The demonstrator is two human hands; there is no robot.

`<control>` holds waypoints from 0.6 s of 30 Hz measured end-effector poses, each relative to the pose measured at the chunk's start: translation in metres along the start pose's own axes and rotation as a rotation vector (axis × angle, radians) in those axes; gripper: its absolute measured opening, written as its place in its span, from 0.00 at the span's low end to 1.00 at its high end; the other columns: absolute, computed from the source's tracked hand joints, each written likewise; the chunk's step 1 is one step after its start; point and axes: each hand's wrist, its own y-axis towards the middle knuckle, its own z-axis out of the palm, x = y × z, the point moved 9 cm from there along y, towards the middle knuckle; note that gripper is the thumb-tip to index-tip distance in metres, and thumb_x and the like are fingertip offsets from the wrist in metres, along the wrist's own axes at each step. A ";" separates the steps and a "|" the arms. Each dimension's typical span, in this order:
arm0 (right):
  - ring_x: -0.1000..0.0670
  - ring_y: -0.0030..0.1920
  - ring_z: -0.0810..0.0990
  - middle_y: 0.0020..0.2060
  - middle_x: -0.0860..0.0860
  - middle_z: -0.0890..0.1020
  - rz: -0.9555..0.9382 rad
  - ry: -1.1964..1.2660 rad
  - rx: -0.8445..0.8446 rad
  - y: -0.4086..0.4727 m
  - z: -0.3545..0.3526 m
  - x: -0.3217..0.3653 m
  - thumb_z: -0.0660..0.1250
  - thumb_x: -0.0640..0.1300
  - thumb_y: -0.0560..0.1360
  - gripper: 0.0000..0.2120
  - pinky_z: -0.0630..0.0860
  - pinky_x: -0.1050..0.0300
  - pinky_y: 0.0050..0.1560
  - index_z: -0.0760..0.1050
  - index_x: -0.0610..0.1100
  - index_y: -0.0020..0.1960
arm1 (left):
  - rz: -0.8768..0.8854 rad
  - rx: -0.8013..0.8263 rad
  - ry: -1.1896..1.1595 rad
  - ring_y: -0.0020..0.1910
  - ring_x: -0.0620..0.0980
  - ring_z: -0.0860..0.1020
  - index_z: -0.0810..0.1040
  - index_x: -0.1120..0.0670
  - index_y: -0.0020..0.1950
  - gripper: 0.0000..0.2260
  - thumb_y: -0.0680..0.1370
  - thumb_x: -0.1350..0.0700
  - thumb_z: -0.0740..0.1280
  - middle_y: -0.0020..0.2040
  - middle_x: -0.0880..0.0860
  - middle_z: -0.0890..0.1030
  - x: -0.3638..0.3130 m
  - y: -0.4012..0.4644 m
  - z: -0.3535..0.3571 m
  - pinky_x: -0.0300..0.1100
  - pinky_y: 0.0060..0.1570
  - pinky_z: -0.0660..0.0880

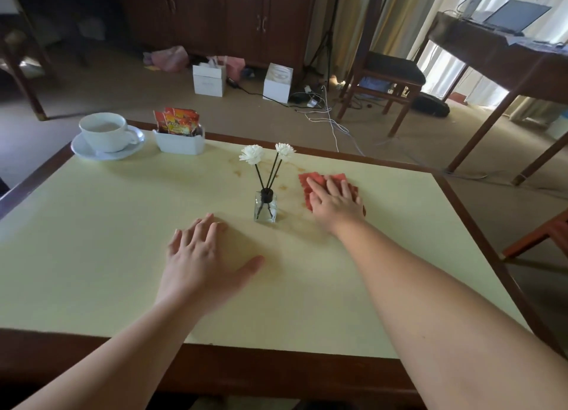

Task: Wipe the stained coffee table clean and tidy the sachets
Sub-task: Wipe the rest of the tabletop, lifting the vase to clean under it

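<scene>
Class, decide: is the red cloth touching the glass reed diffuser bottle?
Apart. The head view shows bare tabletop between the red cloth, pressed under the right hand, and the diffuser bottle.

The right hand (333,199) covers most of the red cloth (319,177), so only the cloth's far edge and corners show. The print on the sachets (176,121) is too small to read, and their lower halves are sunk in the white holder (179,143). The desk (92,225) is cut off at the left edge, its near right corner hidden by the forearm.
</scene>
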 end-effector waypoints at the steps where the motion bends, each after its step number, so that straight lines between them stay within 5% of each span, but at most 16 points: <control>1: 0.44 0.84 0.40 0.85 0.57 0.44 -0.023 -0.008 0.010 -0.011 0.004 0.006 0.40 0.60 0.85 0.24 0.44 0.36 0.79 0.46 0.70 0.81 | 0.003 -0.001 0.000 0.82 0.48 0.55 0.65 0.44 0.77 0.46 0.68 0.17 0.52 0.82 0.45 0.61 -0.001 0.000 -0.001 0.51 0.81 0.48; 10: 0.46 0.84 0.39 0.84 0.58 0.43 -0.071 -0.009 0.033 -0.108 0.026 0.017 0.40 0.61 0.85 0.24 0.43 0.38 0.80 0.43 0.72 0.80 | -0.022 0.037 -0.009 0.81 0.50 0.55 0.64 0.45 0.78 0.45 0.69 0.19 0.55 0.82 0.45 0.60 -0.001 -0.004 -0.001 0.52 0.81 0.49; 18: 0.48 0.82 0.32 0.83 0.59 0.37 -0.132 -0.043 0.075 -0.146 0.033 0.016 0.37 0.63 0.85 0.25 0.38 0.38 0.80 0.39 0.71 0.80 | -0.003 0.031 -0.087 0.74 0.54 0.65 0.64 0.45 0.79 0.41 0.72 0.26 0.66 0.74 0.49 0.72 -0.013 0.038 -0.017 0.52 0.73 0.65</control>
